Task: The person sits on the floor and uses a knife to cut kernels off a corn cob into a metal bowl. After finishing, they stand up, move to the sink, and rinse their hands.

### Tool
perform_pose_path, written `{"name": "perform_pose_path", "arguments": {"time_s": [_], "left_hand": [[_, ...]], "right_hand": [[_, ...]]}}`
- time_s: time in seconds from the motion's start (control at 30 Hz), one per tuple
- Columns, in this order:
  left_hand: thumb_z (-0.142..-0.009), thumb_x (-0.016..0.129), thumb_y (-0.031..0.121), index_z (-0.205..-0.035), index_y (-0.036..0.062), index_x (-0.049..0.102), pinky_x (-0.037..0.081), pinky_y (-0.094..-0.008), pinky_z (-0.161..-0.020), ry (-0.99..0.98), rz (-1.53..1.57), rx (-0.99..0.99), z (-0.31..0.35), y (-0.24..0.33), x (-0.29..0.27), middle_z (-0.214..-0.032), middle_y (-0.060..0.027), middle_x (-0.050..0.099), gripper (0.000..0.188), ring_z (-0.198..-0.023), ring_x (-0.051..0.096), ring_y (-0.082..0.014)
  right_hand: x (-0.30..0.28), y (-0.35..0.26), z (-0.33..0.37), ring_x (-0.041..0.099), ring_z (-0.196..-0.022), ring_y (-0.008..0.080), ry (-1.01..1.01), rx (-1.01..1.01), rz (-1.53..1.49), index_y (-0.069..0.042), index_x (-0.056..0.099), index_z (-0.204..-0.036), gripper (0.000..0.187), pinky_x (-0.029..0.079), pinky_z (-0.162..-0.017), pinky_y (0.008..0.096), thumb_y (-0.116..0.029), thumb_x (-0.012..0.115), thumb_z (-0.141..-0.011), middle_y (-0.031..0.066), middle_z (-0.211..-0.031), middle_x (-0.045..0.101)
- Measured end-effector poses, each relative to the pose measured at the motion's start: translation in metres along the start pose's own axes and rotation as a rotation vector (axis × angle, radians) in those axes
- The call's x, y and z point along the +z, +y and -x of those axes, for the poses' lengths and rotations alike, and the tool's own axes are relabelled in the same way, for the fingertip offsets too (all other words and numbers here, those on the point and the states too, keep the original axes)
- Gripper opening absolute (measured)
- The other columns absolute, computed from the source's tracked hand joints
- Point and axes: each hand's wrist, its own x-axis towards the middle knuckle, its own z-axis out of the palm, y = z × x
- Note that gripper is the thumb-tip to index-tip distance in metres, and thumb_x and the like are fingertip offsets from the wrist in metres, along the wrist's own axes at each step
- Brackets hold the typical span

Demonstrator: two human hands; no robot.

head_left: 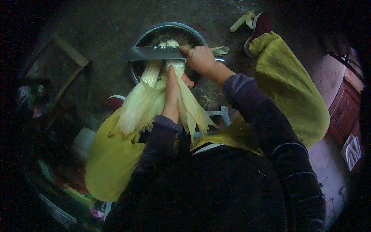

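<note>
My left hand is closed around the base of a white corn ear, its husk peeled back. A second corn ear lies just left of it, and long pale husks hang from the ears toward my lap. My right hand grips a cleaver with its wide blade lying crosswise over both ears. Several loose kernels sit along the blade's upper edge. Under the ears and blade stands a round metal basin; the blade hides part of its inside.
A strip of husk shows at the basin's right side, and another husk piece lies beside my right shoe. A wooden frame stands at the left. Part of a light stool shows between my legs.
</note>
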Motion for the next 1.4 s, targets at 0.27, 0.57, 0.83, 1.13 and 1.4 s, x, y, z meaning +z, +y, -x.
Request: {"name": "perform_pose_path", "arguments": {"time_s": [0.27,0.57,0.83,1.13,1.4], "left_hand": [[-0.082,0.044,0.046,-0.09,0.0043,0.049,0.046,-0.0311,-0.055,0.212,0.065,-0.145,0.007,0.033,0.021,-0.06,-0.0041,0.05,0.043,-0.048,0.046,-0.0163],[-0.084,0.045,0.042,-0.098,0.0061,0.049,0.046,-0.0291,-0.057,-0.555,0.5,-0.306,-0.027,0.043,-0.061,-0.08,-0.0085,0.056,0.038,-0.063,0.053,-0.0179],[-0.084,0.045,0.04,-0.098,0.0066,0.049,0.046,-0.0291,-0.058,-0.224,0.242,-0.124,0.005,0.015,-0.049,-0.081,-0.0082,0.056,0.037,-0.065,0.053,-0.0177],[-0.084,0.045,0.039,-0.098,0.0071,0.05,0.046,-0.029,-0.059,-0.192,0.185,-0.043,0.007,-0.004,-0.061,-0.084,-0.0078,0.056,0.035,-0.067,0.053,-0.0175],[-0.084,0.045,0.038,-0.098,0.0076,0.05,0.046,-0.029,-0.06,-0.211,0.19,-0.022,0.001,0.002,-0.07,-0.086,-0.0075,0.056,0.034,-0.068,0.053,-0.0173]], "right_hand": [[0.003,0.015,-0.032,0.06,-0.062,0.0292,-0.033,-0.107,-0.02,-0.021,0.052,-0.112,0.037,0.047,-0.053,0.0409,-0.019,0.048,-0.075,0.0128,-0.068,0.06],[-0.04,-0.029,0.025,0.059,-0.058,0.0296,-0.027,-0.065,-0.017,-0.007,0.054,-0.089,0.02,0.046,-0.049,0.0423,-0.019,0.047,-0.075,0.0128,-0.065,0.059],[-0.016,-0.03,0.098,0.057,-0.052,0.0287,0.176,-0.087,0.058,-0.009,0.046,-0.116,0.039,0.042,-0.044,0.0393,-0.014,0.047,-0.078,0.0121,-0.063,0.058],[0.016,-0.032,0.126,0.057,-0.053,0.0294,0.184,-0.065,0.024,-0.009,0.045,-0.117,0.047,0.043,-0.046,0.0399,-0.012,0.049,-0.071,0.013,-0.062,0.058],[0.007,-0.034,0.105,0.059,-0.054,0.0277,0.144,-0.099,0.046,-0.004,0.048,-0.11,0.038,0.045,-0.046,0.0393,-0.014,0.048,-0.073,0.0125,-0.061,0.059]]}}
